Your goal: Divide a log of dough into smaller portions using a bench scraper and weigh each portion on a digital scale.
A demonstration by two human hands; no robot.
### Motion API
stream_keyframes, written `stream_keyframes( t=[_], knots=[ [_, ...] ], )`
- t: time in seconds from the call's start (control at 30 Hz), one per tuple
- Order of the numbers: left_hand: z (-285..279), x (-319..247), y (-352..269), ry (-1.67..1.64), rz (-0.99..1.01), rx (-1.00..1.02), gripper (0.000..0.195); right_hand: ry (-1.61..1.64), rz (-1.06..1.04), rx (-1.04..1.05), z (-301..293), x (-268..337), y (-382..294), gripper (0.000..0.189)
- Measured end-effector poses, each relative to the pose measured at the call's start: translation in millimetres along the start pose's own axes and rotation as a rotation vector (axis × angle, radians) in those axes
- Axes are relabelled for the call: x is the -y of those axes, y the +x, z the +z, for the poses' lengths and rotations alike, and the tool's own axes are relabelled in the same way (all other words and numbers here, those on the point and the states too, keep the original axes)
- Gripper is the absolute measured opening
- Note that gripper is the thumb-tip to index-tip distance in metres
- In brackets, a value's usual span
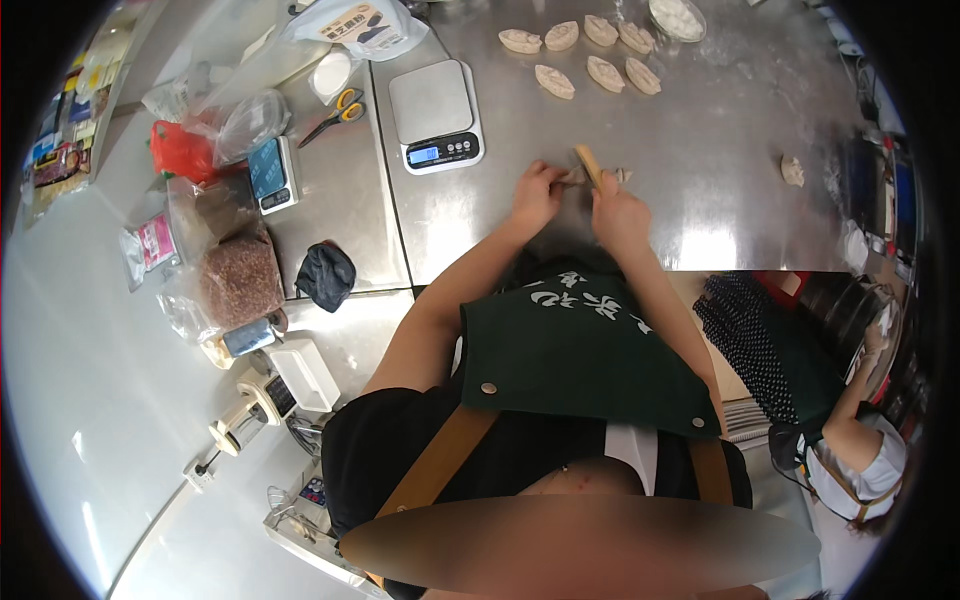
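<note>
My left hand [535, 196] pinches the end of a small piece of dough [574, 178] on the steel worktable [487, 225]. My right hand [621, 216] grips a light wooden tool [587, 160], which lies slantwise over the dough; its exact kind I cannot tell. More dough shows just past the right fingertips, and the fingers hide part of it. Farther back, several leaf-shaped dough pieces [555, 81] rest in two rows. One small dough lump [792, 171] sits apart at the right.
A digital scale [435, 112] stands left of my hands, with scissors [334, 116] beyond it. A bowl of white contents [676, 19] is at the back. Bags, a second scale [274, 176] and a black cloth-like item [326, 276] lie left. Another person [855, 450] works at right.
</note>
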State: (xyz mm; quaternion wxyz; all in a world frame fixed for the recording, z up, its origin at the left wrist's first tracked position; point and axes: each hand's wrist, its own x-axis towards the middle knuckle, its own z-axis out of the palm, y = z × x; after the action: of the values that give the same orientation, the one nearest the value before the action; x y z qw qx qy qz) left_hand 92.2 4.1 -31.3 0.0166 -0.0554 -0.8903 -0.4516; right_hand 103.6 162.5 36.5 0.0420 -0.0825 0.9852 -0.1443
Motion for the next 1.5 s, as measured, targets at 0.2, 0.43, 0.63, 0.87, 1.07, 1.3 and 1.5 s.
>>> stream_keyframes(
  t=[0.2,0.43,0.63,0.87,1.07,1.3,1.5],
  knots=[
    [-16,5,-3,0.006,-0.010,0.023,0.027,0.149,0.011,-0.063,-15,0,-2,0.027],
    [-12,7,-10,-0.014,-0.025,-0.017,0.022,0.069,0.041,0.018,-3,19,-15,0.029],
    [-13,8,-16,0.018,-0.016,0.030,0.019,-0.008,0.016,-0.002,7,29,-7,0.031],
    [-14,6,-24,-0.104,-0.119,-0.069,0.019,0.161,-0.002,-0.098,-12,28,-16,0.031],
    [-11,11,-25,-0.081,-0.119,-0.060,0.018,0.118,-0.018,0.004,-3,33,-21,0.029],
    [-17,10,-26,-0.056,-0.093,-0.036,0.017,0.050,-0.042,0.025,11,38,-10,0.026],
    [-20,12,-33,-0.131,-0.122,-0.096,0.019,0.122,-0.033,-0.036,-2,40,-6,0.029]
  ],
)
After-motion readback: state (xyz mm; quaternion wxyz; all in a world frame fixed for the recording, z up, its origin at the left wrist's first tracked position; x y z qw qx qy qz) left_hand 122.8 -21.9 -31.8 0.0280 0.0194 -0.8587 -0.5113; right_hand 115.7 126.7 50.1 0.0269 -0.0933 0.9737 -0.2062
